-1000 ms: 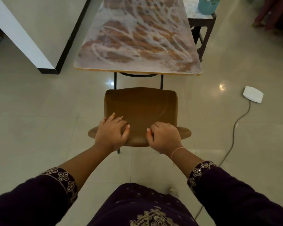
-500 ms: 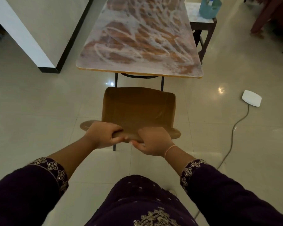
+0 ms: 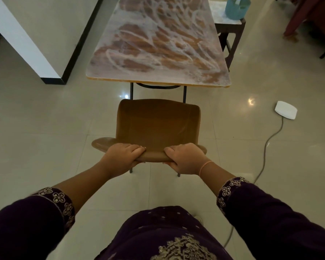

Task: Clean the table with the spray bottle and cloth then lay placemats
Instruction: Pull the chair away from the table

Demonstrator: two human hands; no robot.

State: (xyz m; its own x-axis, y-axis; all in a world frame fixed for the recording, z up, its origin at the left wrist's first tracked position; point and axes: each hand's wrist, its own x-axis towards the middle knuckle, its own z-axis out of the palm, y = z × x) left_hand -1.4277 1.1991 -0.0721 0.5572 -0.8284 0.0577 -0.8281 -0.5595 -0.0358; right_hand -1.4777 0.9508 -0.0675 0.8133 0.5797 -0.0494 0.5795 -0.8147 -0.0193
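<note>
A long wooden table [image 3: 158, 44] smeared with white streaks stretches away ahead of me. In front of its near end stands a brown chair [image 3: 156, 126]. My left hand [image 3: 123, 156] grips the top edge of the chair's backrest on the left, fingers over the rim and thumb under it. My right hand [image 3: 184, 158] grips the same edge on the right. A blue bucket [image 3: 236, 6] holding a spray bottle sits on a small side table [image 3: 225, 19] at the far right of the table. No cloth or placemat shows.
A white wall block with a black base [image 3: 51, 53] stands left of the table. A white device [image 3: 285, 109] with a grey cable lies on the tiled floor at the right. Dark red furniture [image 3: 308, 19] is at the top right.
Both hands went from lying flat on the chair back to gripping its top edge. The chair has shifted slightly, its seat now standing a little off the table's end.
</note>
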